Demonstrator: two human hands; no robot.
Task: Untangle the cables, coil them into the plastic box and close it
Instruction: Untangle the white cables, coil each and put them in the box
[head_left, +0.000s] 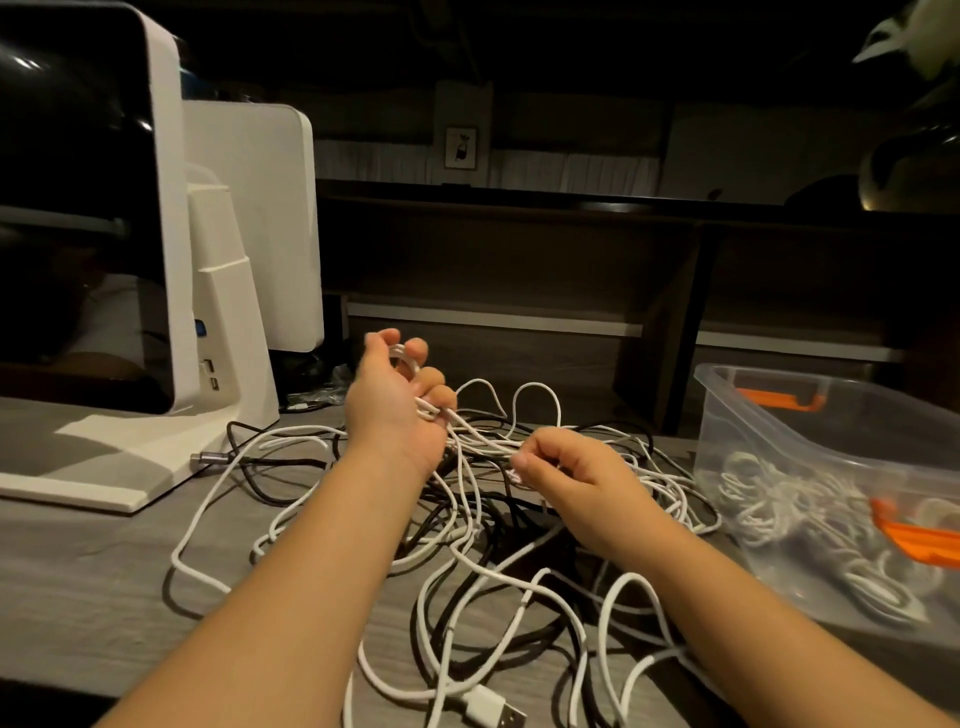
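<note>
Both forearms reach forward over the worktop (104, 597), bare to the near edge. The left hand (397, 400) is raised above the tangle, palm turned toward the camera, its fingers curled round a small coil of white cable (408, 358) that loops from thumb to fingertips. A strand runs taut from that coil down and across to the right hand (566, 467), which sits lower, knuckles up, thumb and forefinger pinching the same white cable. Beneath and around both hands the cables (467, 545), white and black, lie in a loose heap across the middle of the worktop, reaching its near edge, where a white USB plug (493, 709) rests. The box (810, 431), clear plastic with orange clips, stands open at the right edge, near the heap, with coiled white cable already inside. A white monitor (171, 208) stands at the left back corner.
</note>
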